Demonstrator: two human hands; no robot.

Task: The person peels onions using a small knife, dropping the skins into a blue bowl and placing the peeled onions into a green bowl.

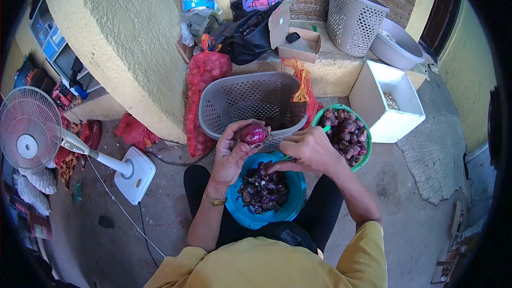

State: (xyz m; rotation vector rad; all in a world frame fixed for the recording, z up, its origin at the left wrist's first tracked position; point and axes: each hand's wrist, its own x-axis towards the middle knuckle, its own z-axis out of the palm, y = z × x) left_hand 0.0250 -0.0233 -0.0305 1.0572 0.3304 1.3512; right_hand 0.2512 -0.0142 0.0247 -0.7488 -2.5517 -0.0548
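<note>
In my left hand (pixel 233 152) I hold a shiny red onion (pixel 254 134), its skin smooth and purple. My right hand (pixel 309 152) is closed round a green-handled knife (pixel 326 128); most of its blade is hidden or too small to make out. Below both hands, a blue basin (pixel 296 194) sits between my legs, holding dark onion peelings (pixel 263 192). To the right of my right hand, a green basin (pixel 368 152) is full of unpeeled red onions (pixel 346 133). Just beyond my hands stands a grey perforated basket (pixel 250 82), its inside mostly in shadow.
Red mesh sacks (pixel 200 122) lean left of the basket. A white foam box (pixel 376 114) stands at the right, below a tall grey laundry basket (pixel 353 18) and a grey tub (pixel 397 48). A standing fan (pixel 32 138) is at the left, its cord along the floor.
</note>
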